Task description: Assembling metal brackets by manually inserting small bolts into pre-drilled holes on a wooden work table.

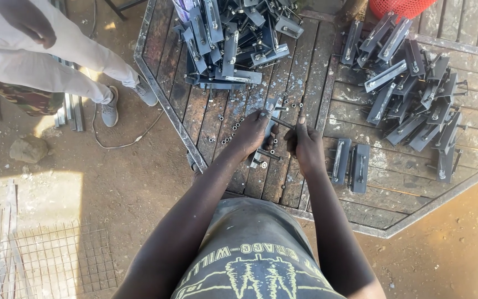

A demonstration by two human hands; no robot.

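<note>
Grey steel is almost everywhere on this bench [305,182], which is made of dark wooden slats inside a metal frame. The left hand [252,134] is closed around a flat metal bracket [266,119] and presses it on the slats in the middle of the bench. The right hand [304,145] is closed too, pinching a thin metal rod [282,123] whose tip meets the bracket.

The risks, as a judgement: the rod is slim and both hands are bare, so if it slips off the bracket it may scratch or jab the left fingers. The small nuts [233,133] lie loose between the slats, and a push from the wrist could roll them into a gap. The back pile [230,41] is stacked high and irregular; a knock on the bench might make pieces slide towards the hands.

Counting: two hands are at work, with one bracket and one rod. Two finished brackets [350,163] lie side by side, just to the right of the right hand. There are two big heaps, the back pile and the right pile [410,91]; the pieces in each are too many and too overlapped to count. The nuts are perhaps a dozen, not exactly countable. Another person's legs [56,61] stand on the dirt floor at the left, well apart.
</note>
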